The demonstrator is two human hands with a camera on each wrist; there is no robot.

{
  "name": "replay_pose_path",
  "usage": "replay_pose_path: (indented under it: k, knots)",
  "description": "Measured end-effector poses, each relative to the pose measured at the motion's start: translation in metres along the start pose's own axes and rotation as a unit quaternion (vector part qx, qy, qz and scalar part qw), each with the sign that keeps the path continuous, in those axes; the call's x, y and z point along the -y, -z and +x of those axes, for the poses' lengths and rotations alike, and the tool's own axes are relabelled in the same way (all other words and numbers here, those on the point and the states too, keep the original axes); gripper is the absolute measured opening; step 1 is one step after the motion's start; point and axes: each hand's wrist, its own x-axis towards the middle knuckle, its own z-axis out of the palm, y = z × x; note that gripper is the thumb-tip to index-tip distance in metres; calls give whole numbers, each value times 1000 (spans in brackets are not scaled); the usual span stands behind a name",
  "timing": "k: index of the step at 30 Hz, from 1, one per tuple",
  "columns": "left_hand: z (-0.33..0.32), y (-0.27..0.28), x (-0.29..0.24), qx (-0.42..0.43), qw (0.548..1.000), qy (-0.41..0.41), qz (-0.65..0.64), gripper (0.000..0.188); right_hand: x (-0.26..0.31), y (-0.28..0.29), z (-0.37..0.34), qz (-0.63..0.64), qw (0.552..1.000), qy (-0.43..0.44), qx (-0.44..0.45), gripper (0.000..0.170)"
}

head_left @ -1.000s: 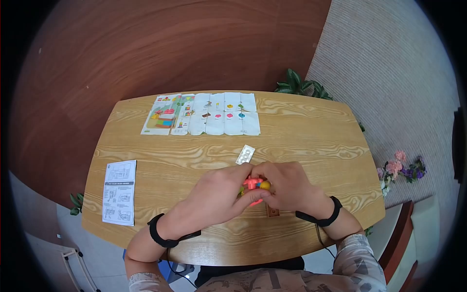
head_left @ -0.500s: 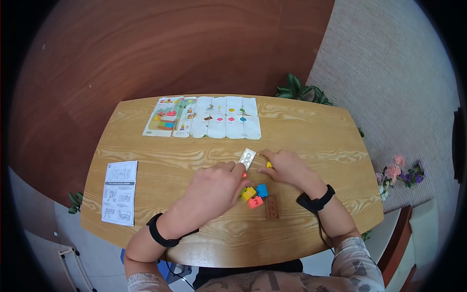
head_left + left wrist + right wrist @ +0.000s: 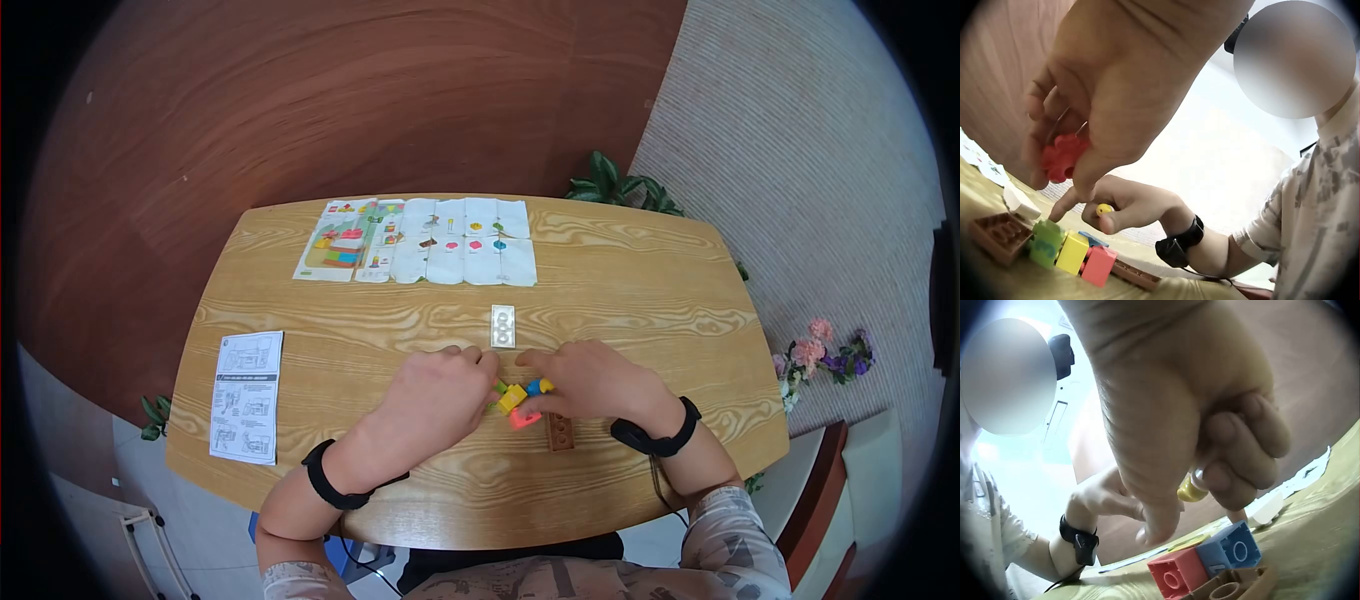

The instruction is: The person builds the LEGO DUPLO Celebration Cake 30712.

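My left hand (image 3: 440,400) pinches a red flower-shaped brick (image 3: 1063,157) with its fingertips, above the table. Close to it, my right hand (image 3: 605,380) holds a small rounded yellow piece (image 3: 1104,209) in its curled fingers. The right index finger stretches down to the green brick (image 3: 1047,244). Green, yellow (image 3: 513,398), blue (image 3: 1229,549) and red (image 3: 1099,265) bricks stand in a close cluster under both hands. A brown brick plate (image 3: 562,434) lies beside the cluster. Another brown plate (image 3: 1000,237), near the green brick, is hidden by my left hand in the head view.
A white studded plate (image 3: 503,327) lies just beyond the hands. Farther back, a colourful unfolded instruction sheet (image 3: 445,262) is spread out. A printed black-and-white leaflet (image 3: 245,400) lies at the left on the wooden table (image 3: 400,318).
The hands parted from close together over the bricks. My right hand moved out to the far right, then came back over the cluster. The slanted white plate now lies straight.
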Motion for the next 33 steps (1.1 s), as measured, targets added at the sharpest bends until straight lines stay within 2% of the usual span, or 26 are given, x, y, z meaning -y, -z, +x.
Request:
replay_pose_path:
  k: [3,9,15,18,21,24,30,33]
  knots:
    - [-1,-3,2,-3,1000,-12,-6,24,3,0,-4,-24,999,17,44,56]
    - [-2,-5,2,15,1000,-21,-3,24,-16,-36,3,-28,997,60,-33,44]
    - [1,-2,3,-28,999,-31,1,21,-6,-13,-5,-21,999,32,-22,38]
    - [3,6,-7,-69,996,18,-48,18,2,5,-13,-20,997,1,-80,39]
    - [4,11,-10,-65,993,43,-85,16,6,15,-16,5,996,21,-85,44]
    - [6,18,-15,-115,984,27,-134,18,8,17,-15,46,993,59,-93,46]
    - [4,22,-20,-179,964,-34,-192,23,12,4,-16,160,959,138,-191,47]
    - [5,16,-19,-182,957,-27,-224,28,24,9,-20,173,959,127,-184,46]
